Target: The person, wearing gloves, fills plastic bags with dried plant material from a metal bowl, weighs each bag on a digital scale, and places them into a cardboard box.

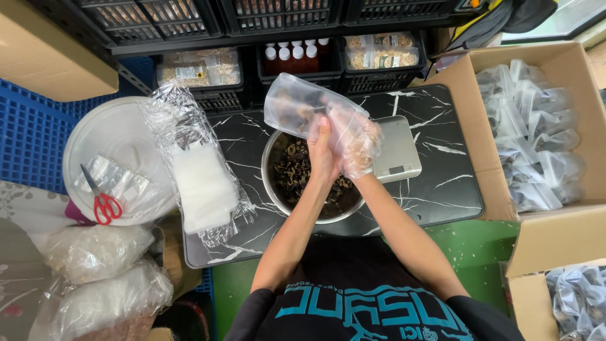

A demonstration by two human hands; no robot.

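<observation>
Above the steel bowl (314, 189) at the middle of the black marble-patterned board (442, 189), both hands met around a small clear plastic pouch (297, 104).

- Left hand (323, 155): bare, fingers curled shut on the pouch's lower edge, thumb pointing up.
- Right hand (355, 140): in a thin clear disposable glove, fingers closed on the same pouch from the right; dark contents showed through the film.
- Pouch: held tilted up and to the left, over the bowl's far rim, partly filled with dark dried pieces.
- Bowl: round, holding more of the dark, curled dried pieces; it stood just beside a flat silver scale (398, 151) on its right.
- Left of the bowl: a long clear sleeve holding a stack of white flat bags (202, 183), lying on the board's left edge.
- Further left: a round white lid (113, 136) carrying red-handled scissors (101, 201) and small silvery sachets (117, 177).
- Lower left: two bulging clear sacks (101, 278) of pale goods.
- Right: an open cardboard carton (568, 233) stacked with filled, sealed clear pouches (536, 139); a second carton corner below held more.
- Far edge: black crates (297, 69) holding clear packs with pale rectangular labels (189, 72) and a row of white-capped red bottles (293, 57).
</observation>
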